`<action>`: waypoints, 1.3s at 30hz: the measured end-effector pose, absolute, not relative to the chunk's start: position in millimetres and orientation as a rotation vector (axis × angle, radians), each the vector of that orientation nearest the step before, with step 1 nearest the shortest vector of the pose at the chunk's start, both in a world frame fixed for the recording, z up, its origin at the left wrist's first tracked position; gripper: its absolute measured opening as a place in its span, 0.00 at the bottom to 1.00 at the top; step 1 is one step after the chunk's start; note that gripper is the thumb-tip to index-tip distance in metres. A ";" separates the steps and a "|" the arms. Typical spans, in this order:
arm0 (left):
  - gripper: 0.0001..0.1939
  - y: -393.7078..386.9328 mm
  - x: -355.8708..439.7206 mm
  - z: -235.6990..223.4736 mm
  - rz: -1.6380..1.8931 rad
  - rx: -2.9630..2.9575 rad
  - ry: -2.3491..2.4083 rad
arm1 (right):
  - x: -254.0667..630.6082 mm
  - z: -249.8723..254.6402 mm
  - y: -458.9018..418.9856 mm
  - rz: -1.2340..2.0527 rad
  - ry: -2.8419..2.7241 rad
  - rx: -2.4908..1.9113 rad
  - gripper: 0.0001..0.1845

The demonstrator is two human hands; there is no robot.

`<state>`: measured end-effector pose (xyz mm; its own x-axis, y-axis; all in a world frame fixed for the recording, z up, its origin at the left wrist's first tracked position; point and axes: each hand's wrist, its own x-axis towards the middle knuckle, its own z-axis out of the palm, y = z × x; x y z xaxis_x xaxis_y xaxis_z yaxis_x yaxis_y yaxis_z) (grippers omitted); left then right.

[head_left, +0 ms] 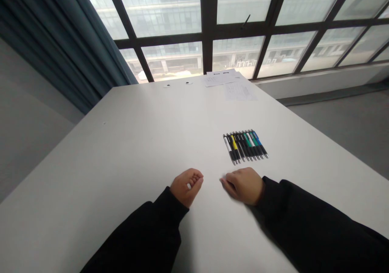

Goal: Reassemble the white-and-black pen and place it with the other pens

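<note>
Watching from afar, I see a tight row of slim black-tipped plastic click pens (245, 146) with white, yellow, green and blue barrels, lying side by side on a white tabletop (121, 151). Just below the row, my right hand (243, 185) is curled closed, holding nothing; my left hand (187, 187), further from the row, is closed and empty too. Each pen looks light, stiff and slippery, best pinched mid-barrel. Sheets of printed white paper (226, 78) lie beyond the row.
</note>
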<state>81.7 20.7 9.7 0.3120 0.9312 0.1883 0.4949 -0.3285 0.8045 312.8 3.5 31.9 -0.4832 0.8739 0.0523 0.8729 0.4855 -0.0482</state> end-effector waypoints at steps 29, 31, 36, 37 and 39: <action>0.42 -2.6 51.4 17.2 0.791 2.620 1.004 | 325.0 32.6 -12.5 0.116 -2.581 -1.035 0.21; 0.52 -17.0 30.2 17.8 0.650 2.743 0.998 | 334.8 32.5 -23.8 0.159 -2.599 -0.886 0.28; 0.59 -44.2 -6.5 17.4 0.389 2.837 1.023 | 356.5 26.3 -45.7 0.262 -2.709 -0.892 0.43; 0.60 -46.4 -8.2 17.8 0.345 2.834 1.031 | 358.0 25.2 -47.7 0.274 -2.721 -0.905 0.43; 0.60 -48.2 -7.5 19.2 0.271 2.824 1.044 | 357.9 24.3 -49.6 0.288 -2.746 -0.911 0.44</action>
<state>-7.5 -48.2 19.2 0.7465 0.6534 0.1262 0.6321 -0.7555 0.1724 357.9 -49.6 24.3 -0.7791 0.6067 0.1580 0.5607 0.7870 -0.2573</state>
